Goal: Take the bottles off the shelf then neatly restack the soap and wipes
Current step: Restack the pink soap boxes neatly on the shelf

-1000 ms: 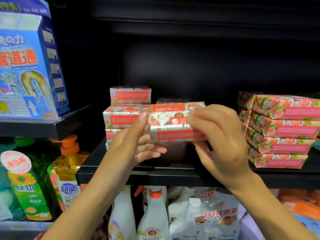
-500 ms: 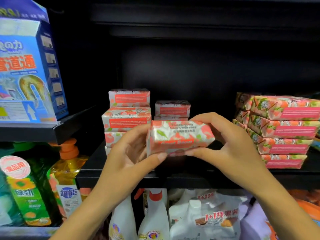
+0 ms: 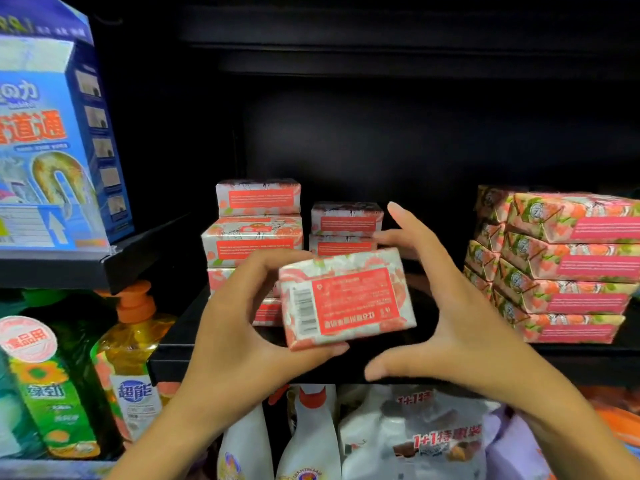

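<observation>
On the shelf I see two soap stacks toward the back left and a pile of wrapped packs at the right edge. My left hand pinches a soap bar over the front edge. My right hand is spread open just beside it.

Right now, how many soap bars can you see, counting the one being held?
7: the held bar in the left hand; four in the left stack; two in the shorter stack right of it. More may be hidden.
</observation>
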{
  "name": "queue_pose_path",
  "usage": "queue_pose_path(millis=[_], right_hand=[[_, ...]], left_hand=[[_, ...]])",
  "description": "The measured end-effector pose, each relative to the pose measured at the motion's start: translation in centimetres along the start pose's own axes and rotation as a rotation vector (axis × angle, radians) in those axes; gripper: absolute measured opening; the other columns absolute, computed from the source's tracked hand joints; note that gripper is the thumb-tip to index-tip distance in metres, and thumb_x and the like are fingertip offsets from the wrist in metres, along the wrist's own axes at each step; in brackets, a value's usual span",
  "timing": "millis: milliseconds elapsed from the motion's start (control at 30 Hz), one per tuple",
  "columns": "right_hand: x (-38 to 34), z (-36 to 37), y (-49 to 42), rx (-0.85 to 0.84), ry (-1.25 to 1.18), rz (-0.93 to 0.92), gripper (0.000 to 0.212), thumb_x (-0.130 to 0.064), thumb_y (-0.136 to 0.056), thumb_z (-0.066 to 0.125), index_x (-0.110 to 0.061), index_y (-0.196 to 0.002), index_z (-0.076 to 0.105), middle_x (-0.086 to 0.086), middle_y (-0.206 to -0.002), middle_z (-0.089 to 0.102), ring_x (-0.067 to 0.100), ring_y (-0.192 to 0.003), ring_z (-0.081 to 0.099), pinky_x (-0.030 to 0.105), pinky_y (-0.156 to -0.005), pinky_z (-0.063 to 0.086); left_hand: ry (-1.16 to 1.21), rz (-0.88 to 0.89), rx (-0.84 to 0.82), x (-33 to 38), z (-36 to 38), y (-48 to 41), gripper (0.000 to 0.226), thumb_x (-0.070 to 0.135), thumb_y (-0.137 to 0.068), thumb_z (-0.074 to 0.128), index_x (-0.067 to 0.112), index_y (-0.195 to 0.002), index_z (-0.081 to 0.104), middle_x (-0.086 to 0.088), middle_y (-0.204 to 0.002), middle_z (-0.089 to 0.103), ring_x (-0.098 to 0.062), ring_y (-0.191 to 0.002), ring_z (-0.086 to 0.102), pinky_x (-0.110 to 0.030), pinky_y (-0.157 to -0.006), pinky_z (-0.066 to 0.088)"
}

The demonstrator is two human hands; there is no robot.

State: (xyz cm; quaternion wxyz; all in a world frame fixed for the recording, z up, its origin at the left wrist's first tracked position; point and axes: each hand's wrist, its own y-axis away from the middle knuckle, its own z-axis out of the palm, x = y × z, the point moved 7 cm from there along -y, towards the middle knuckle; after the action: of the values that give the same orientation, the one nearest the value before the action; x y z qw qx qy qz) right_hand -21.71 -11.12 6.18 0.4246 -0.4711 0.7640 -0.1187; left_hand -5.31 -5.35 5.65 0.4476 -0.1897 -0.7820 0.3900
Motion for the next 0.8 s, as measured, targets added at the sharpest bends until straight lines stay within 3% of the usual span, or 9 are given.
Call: queue_pose_path(millis=[67, 133, 233, 333, 400, 500, 633, 733, 800], right_hand=[[0.3, 0.1, 0.0, -0.042, -0.152, 0.081, 0.103, -0.05, -0.053, 0.082, -0.048, -0.139, 0.026, -0.029, -0.129, 0.049, -0.008, -0.117, 0.049, 0.006, -0.092, 0.038], [0.0, -0.1, -0.4, -0.008, -0.169, 0.065, 0.079, -0.04, -0.059, 0.083, -0.041, -0.128, 0.045, -0.028, -0.116, 0.058, -0.006, -0.103, 0.059, 0.006, -0.08, 0.044], [-1.4, -0.7, -0.7, 0.086, -0.107, -0.023, 0.05, -0.027, -0.061, 0.081, -0.03, -0.107, 0.061, -0.017, -0.101, 0.065, 0.001, -0.093, 0.064, 0.009, -0.072, 0.047], [-2.7, -1.0, -0.3, 0.209, 0.048, -0.169, 0.038, -0.02, -0.067, 0.078, -0.024, -0.1, 0.06, -0.016, -0.101, 0.061, 0.002, -0.097, 0.059, 0.009, -0.076, 0.045], [-3.4, -0.6, 0.2, 0.269, 0.169, -0.33, 0.028, -0.015, -0.077, 0.069, -0.017, -0.102, 0.058, -0.013, -0.104, 0.057, 0.003, -0.102, 0.056, 0.012, -0.085, 0.043], [-3.6, 0.1, 0.6, 0.336, 0.259, -0.49, 0.03, -0.002, -0.077, 0.063, -0.014, -0.103, 0.053, -0.006, -0.106, 0.055, 0.008, -0.107, 0.053, 0.022, -0.101, 0.037], [-3.3, 0.7, 0.5, 0.368, 0.288, -0.541, 0.046, 0.007, -0.067, 0.072, -0.012, -0.103, 0.051, -0.002, -0.11, 0.054, 0.009, -0.112, 0.052, 0.027, -0.104, 0.036], [-2.6, 0.6, 0.5, 0.37, 0.226, -0.473, 0.055, -0.004, -0.068, 0.076, -0.013, -0.115, 0.048, -0.003, -0.122, 0.052, 0.01, -0.121, 0.048, 0.024, -0.102, 0.039], [-2.0, 0.1, 0.7, 0.404, 0.167, -0.376, 0.054, -0.018, -0.075, 0.071, -0.014, -0.123, 0.047, -0.004, -0.127, 0.052, 0.009, -0.123, 0.047, 0.021, -0.102, 0.038]], left_hand=[[-0.027, 0.043, -0.039, -0.1, 0.3, -0.4, 0.059, 0.063, -0.063, 0.076, 0.032, -0.11, 0.056, 0.025, -0.113, 0.061, -0.002, -0.11, 0.059, -0.033, -0.096, 0.049], [-0.069, 0.129, -0.041, 0.5, 0.7, -0.2, 0.052, 0.053, -0.072, 0.073, 0.039, -0.117, 0.051, 0.023, -0.123, 0.055, -0.008, -0.12, 0.053, -0.035, -0.098, 0.047], [-0.093, 0.185, -0.032, 1.2, 1.1, 0.4, 0.063, 0.039, -0.071, 0.076, 0.04, -0.125, 0.045, 0.019, -0.137, 0.045, -0.014, -0.132, 0.043, -0.04, -0.101, 0.045], [0.064, 0.033, -0.055, 0.5, 0.7, 0.3, 0.085, 0.039, -0.058, 0.083, 0.033, -0.132, 0.043, 0.017, -0.135, 0.05, -0.008, -0.127, 0.048, -0.027, -0.095, 0.048], [0.179, -0.113, -0.04, -0.2, 0.5, 0.0, 0.085, 0.039, -0.05, 0.082, 0.027, -0.128, 0.049, 0.016, -0.124, 0.06, -0.003, -0.116, 0.056, -0.018, -0.088, 0.049], [0.351, -0.259, -0.03, -1.0, 0.5, 0.0, 0.07, 0.036, -0.044, 0.079, 0.02, -0.11, 0.062, 0.012, -0.105, 0.071, -0.004, -0.097, 0.067, -0.012, -0.073, 0.051], [0.344, -0.226, 0.004, -0.8, -0.2, 0.2, 0.05, 0.031, -0.039, 0.081, 0.02, -0.086, 0.069, 0.007, -0.089, 0.074, -0.006, -0.082, 0.071, -0.013, -0.064, 0.052], [0.262, -0.155, 0.056, 0.0, -1.5, 0.2, 0.056, 0.043, -0.037, 0.088, 0.034, -0.089, 0.069, 0.008, -0.094, 0.073, -0.009, -0.088, 0.07, -0.018, -0.07, 0.055], [0.225, -0.091, 0.114, 0.7, -2.7, -0.2, 0.057, 0.055, -0.044, 0.086, 0.035, -0.094, 0.069, 0.009, -0.098, 0.073, -0.008, -0.092, 0.069, -0.017, -0.072, 0.054]])
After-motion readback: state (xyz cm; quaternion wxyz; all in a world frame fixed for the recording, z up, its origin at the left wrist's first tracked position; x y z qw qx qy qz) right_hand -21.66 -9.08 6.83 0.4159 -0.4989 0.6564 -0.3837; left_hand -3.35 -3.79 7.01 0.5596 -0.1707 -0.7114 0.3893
